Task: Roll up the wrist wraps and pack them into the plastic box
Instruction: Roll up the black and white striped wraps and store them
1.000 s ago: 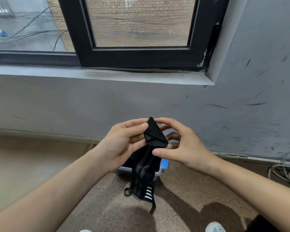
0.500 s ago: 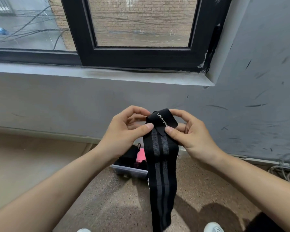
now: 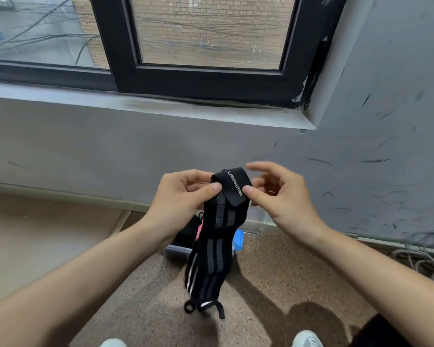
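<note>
A black wrist wrap (image 3: 217, 249) with grey stripes hangs in front of me, its top end folded over into a first turn with white lettering on it. My left hand (image 3: 183, 196) pinches the left side of that fold between thumb and curled fingers. My right hand (image 3: 276, 194) presses its thumb on the fold's right edge, with its other fingers spread behind. The wrap's lower end, with white stripes and a thumb loop, dangles free above the floor. Behind the wrap a clear plastic box (image 3: 177, 250) with a blue latch sits on the floor, holding dark and pink items, mostly hidden.
A grey wall (image 3: 85, 151) and a black-framed window (image 3: 206, 78) rise right behind the box. Pale cables (image 3: 421, 259) lie on the floor at the right. My two white shoes (image 3: 306, 339) show at the bottom edge. The speckled floor (image 3: 273, 296) lies around the box.
The wrap's end went from a crumpled bunch to a flat fold held at the top. The strip hung long, and now its lower end has drawn up and bunched. My right fingers have spread.
</note>
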Tool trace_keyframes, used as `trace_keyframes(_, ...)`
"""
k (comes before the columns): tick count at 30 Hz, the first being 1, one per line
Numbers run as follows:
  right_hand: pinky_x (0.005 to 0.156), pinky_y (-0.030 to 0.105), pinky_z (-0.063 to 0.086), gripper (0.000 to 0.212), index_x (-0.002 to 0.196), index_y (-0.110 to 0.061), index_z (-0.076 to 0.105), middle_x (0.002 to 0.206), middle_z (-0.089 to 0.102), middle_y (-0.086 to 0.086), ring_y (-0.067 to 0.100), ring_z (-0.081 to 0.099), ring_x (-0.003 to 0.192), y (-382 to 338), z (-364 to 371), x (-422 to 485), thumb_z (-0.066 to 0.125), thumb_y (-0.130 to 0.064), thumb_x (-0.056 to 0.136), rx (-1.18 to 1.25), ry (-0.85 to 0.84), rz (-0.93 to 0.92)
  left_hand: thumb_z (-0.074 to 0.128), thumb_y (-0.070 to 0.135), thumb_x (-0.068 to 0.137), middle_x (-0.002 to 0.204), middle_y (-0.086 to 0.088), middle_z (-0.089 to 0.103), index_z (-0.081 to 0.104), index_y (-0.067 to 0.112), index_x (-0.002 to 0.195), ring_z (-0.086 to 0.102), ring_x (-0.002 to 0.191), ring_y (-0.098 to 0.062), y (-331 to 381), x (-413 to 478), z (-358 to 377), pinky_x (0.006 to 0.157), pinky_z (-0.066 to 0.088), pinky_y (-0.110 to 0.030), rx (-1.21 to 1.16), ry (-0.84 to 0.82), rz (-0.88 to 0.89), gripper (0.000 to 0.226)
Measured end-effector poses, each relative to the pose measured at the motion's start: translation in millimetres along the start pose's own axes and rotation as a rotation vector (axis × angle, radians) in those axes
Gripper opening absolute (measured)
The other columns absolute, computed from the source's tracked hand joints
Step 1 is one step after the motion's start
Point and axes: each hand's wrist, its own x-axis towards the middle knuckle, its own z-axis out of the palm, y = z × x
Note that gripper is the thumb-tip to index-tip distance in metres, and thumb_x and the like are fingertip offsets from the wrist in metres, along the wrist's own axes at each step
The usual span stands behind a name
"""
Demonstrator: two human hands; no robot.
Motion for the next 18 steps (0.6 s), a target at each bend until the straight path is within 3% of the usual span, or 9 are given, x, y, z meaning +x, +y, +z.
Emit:
trace_keyframes(2,0.083,0.033,0.058,0.051,0.128,-0.026,0.067,0.098,0.072,0.002,0.018,0.069,0.088,-1.0,-4.3,-0.6,0.077,0.000,0.085,-0.125,-0.103,-0.136,0.068,0.002,0.093,0.090,-0.016,0.079,0.075,0.004,0.100,0.076,0.078,-0.020,2.0,-0.1,0.4,0.071,0.061,-0.028,-0.088,0.017,-0.052,0.010)
trace_keyframes(4,0.085,0.032,0.058,0.047,0.125,-0.019,0.070,0.105,0.071,0.000,0.019,0.068,0.095,-0.3,-5.0,-2.1,0.078,-0.001,0.082,-0.238,-0.151,-0.270,0.068,0.002,0.093,0.090,-0.016,0.079,0.076,0.003,0.098,0.075,0.076,-0.019,3.0,0.9,0.0,0.067,0.060,-0.026,-0.133,0.021,-0.079,0.009)
trace_keyframes(6,0.081,0.035,0.058,0.038,0.116,-0.015,0.075,0.101,0.071,0.002,0.018,0.069,0.089,0.8,-5.4,-1.4,0.081,-0.005,0.079,-0.271,-0.112,-0.313,0.068,0.002,0.093,0.090,-0.016,0.079,0.076,0.004,0.098,0.076,0.078,-0.019,3.4,1.6,-1.7,0.069,0.061,-0.026,-0.131,0.009,-0.080,0.009)
trace_keyframes(13,0.071,0.037,0.056,0.005,0.092,-0.012,0.079,0.083,0.075,-0.004,0.012,0.070,0.076,-5.8,-9.1,2.5,0.075,-0.010,0.090,-0.331,-0.008,-0.264,0.075,-0.007,0.084,0.099,-0.015,0.079,0.077,0.011,0.106,0.077,0.095,-0.027,0.4,-0.1,-7.5,0.088,0.061,-0.032,-0.016,-0.088,-0.030,0.028)
trace_keyframes(18,0.067,0.036,0.060,0.008,0.090,-0.012,0.069,0.092,0.071,-0.002,0.016,0.068,0.081,-17.7,-18.3,17.7,0.066,-0.012,0.097,-0.265,0.111,-0.167,0.077,-0.005,0.085,0.090,-0.010,0.080,0.079,0.009,0.102,0.077,0.084,-0.020,-5.3,1.4,-5.4,0.081,0.062,-0.026,0.150,-0.154,0.016,0.022)
